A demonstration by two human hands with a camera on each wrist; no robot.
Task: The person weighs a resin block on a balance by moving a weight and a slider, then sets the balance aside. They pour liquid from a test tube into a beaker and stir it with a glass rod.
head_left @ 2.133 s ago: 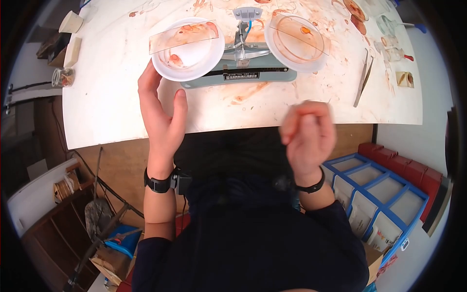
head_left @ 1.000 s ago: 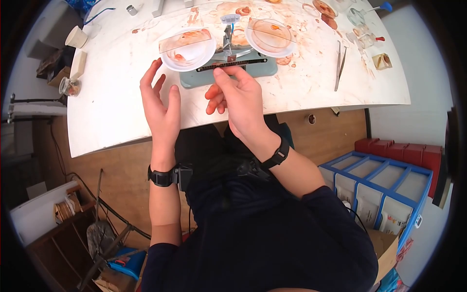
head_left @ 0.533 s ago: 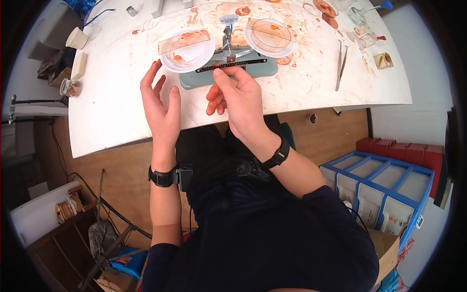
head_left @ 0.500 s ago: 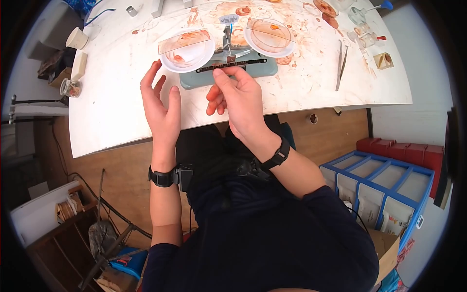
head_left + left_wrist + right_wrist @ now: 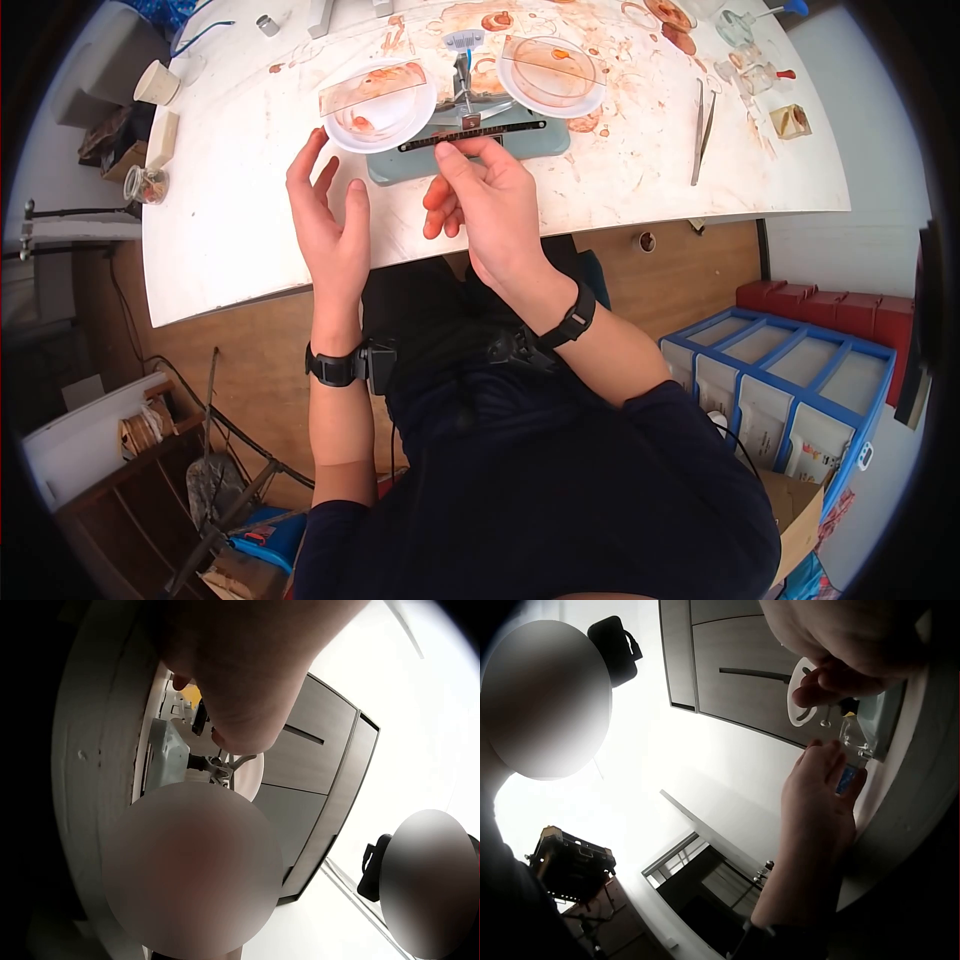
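Note:
A balance scale with a teal base point(image 5: 385, 172) stands on the table, a white dish on each side. The left dish point(image 5: 400, 132) and the right dish point(image 5: 590, 103) each carry a clear plate with reddish residue. My right hand point(image 5: 497, 205) has thumb and forefinger together at the black graduated beam point(image 5: 520, 127), near its left part; what lies between the fingertips is hidden. Beside the left dish my left hand point(image 5: 333, 225) rests upright, fingers spread and loosely bent, holding nothing. In the right wrist view the left hand point(image 5: 817, 787) shows below the scale.
Metal tweezers point(image 5: 702, 140) lie right of the scale, with a small square dish point(image 5: 790, 122) and glassware point(image 5: 752, 72) beyond. At the left edge stand a glass jar point(image 5: 148, 184), a pale block point(image 5: 162, 140) and a cup point(image 5: 157, 84). Reddish stains mark the white table point(image 5: 240, 230).
Since the earliest frame, the right hand has moved left and up from the table's front edge to the scale's beam. Over the last half second both hands have stayed nearly still as the view shifted slightly.

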